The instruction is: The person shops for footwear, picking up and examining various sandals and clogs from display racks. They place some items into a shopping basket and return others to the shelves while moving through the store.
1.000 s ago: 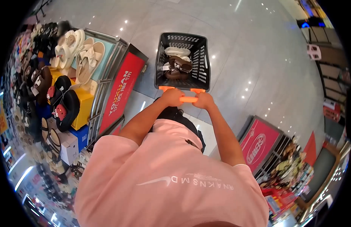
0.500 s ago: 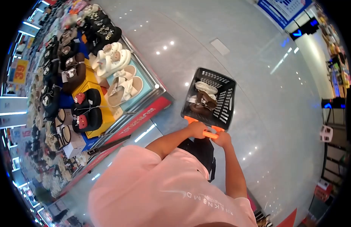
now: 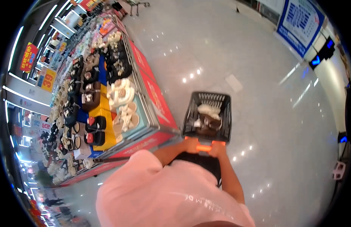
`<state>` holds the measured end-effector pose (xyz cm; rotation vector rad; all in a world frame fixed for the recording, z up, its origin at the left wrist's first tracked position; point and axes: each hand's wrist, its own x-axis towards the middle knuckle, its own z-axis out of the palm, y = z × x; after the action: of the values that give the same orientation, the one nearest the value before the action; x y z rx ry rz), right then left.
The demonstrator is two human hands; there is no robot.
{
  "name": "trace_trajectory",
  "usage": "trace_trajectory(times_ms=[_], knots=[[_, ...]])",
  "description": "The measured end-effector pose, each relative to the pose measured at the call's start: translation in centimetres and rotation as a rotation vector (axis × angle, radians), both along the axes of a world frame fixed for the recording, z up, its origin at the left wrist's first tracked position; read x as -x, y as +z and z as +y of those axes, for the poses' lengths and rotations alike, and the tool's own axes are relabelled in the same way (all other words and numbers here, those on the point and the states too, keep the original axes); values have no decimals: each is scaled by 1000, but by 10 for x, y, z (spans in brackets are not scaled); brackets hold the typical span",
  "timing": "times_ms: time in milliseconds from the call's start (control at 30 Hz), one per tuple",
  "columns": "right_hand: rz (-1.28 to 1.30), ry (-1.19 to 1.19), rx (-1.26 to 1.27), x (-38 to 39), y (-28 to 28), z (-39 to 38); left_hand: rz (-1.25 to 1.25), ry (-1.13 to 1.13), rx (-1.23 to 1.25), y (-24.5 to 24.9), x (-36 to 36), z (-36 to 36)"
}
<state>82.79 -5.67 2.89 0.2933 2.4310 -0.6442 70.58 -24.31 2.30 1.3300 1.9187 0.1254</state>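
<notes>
In front of me is a black shopping basket (image 3: 226, 119) with slotted walls and an orange handle (image 3: 204, 148). My left hand (image 3: 191, 145) is closed around the left part of that handle. On its right part my right hand (image 3: 218, 148) is wrapped, a short way from the left. Inside the basket lie a pair of brown slippers (image 3: 212, 122) and some whitish footwear (image 3: 209, 110) beyond them. Motion blur softens the fingers and the basket's contents.
At left stands a display table with red side panels (image 3: 157, 99), its corner close to the basket. It holds white slippers (image 3: 120, 92), black slippers and yellow boxes. A blue board (image 3: 301, 26) stands far right, a cart (image 3: 137, 5) at the far end, a pink stool (image 3: 338, 170) at right.
The view has turned and tilted up, so the basket and hands appear lower and more of the aisle's far end shows. Both hands keep their hold on the handle.
</notes>
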Motion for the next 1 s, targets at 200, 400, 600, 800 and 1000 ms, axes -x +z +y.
trace_trajectory(times_ms=[200,400,600,800,1000], knots=[[34,71,74,65,5,57,-84,166,-73,30,48,45],[26,165,29,146,12,96,-68,288,-161,10,107,70],[-99,317,-62,227,-1,129,-28,399,-261,7,171,96],[-117,368,-77,315,2,156,-44,528,-313,20,245,115],[-83,320,-69,402,12,186,-12,620,-289,29,320,147]])
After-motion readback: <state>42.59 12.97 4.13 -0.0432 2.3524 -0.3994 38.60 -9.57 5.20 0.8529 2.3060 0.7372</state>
